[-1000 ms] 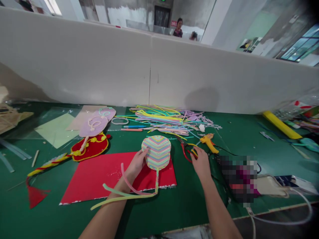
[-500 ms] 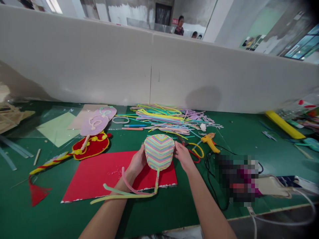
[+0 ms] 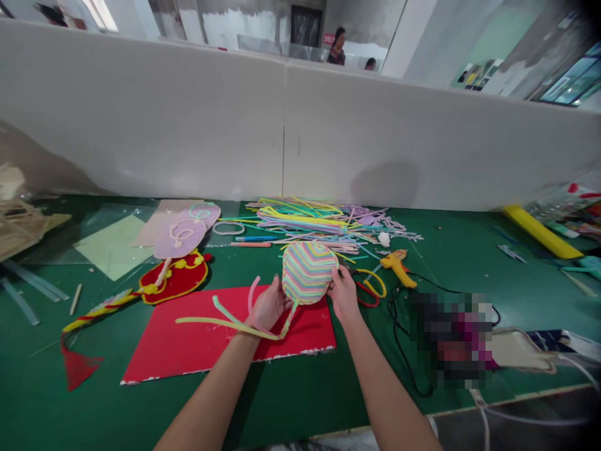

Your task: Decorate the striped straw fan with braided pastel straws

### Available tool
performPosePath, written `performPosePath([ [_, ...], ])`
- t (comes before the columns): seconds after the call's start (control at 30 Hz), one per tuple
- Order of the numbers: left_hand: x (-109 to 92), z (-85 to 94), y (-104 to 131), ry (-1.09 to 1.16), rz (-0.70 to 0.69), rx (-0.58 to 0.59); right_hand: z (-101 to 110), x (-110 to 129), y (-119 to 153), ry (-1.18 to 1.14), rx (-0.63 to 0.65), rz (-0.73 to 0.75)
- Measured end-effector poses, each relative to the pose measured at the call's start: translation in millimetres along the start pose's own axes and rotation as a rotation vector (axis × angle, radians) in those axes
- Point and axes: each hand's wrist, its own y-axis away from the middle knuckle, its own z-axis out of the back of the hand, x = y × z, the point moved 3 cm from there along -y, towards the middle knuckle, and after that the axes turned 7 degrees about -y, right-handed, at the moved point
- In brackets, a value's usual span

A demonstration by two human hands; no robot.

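Between my two hands is a small round fan (image 3: 308, 272) striped in pastel pipe cleaners, tilted slightly. Its braided handle (image 3: 288, 321) points down and left, and loose pink, green and yellow pipe cleaner ends trail from it across my left wrist. My left hand (image 3: 271, 305) grips the fan's lower left edge, fingers partly behind it. At the right edge, my right hand (image 3: 344, 293) pinches the rim between thumb and fingers. Under the fan lies a red sheet (image 3: 188, 338) with a frayed white edge.
Behind the fan lies a pile of pipe cleaners (image 3: 305, 219). To the right are scissors (image 3: 370, 291), a yellow glue gun (image 3: 398, 268) and a black cable. A red fan with tassel (image 3: 173, 279) and a lilac fan (image 3: 183, 233) lie left. A white partition (image 3: 188, 125) stands behind.
The fan has moved up and to the right and turned, so its handle now slants down-left. Both hands moved with it, still holding its edges.
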Motion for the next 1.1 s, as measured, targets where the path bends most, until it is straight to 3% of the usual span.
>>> performPosePath([
  [0.1,4,-0.4,0,-0.076,0.001,0.014,2,6,-1,-0.022,-0.038,0.067],
  [0.23,4,-8.0,5,-0.151,0.007,0.177,4,14,-1,-0.069,-0.095,0.137],
  [0.37,3,-12.3,10,-0.221,0.029,0.256,3,17,1,-0.099,-0.082,0.084],
  [0.67,4,-19.6,12,-0.269,0.033,0.245,-15,17,0,-0.205,0.006,-0.043],
  [0.87,16,-20.5,6,-0.189,0.009,0.198,-16,4,-2,-0.236,-0.212,0.028],
  [1.1,21,-21.1,4,-0.113,0.007,0.132,-25,7,7,-0.242,-0.355,0.087],
])
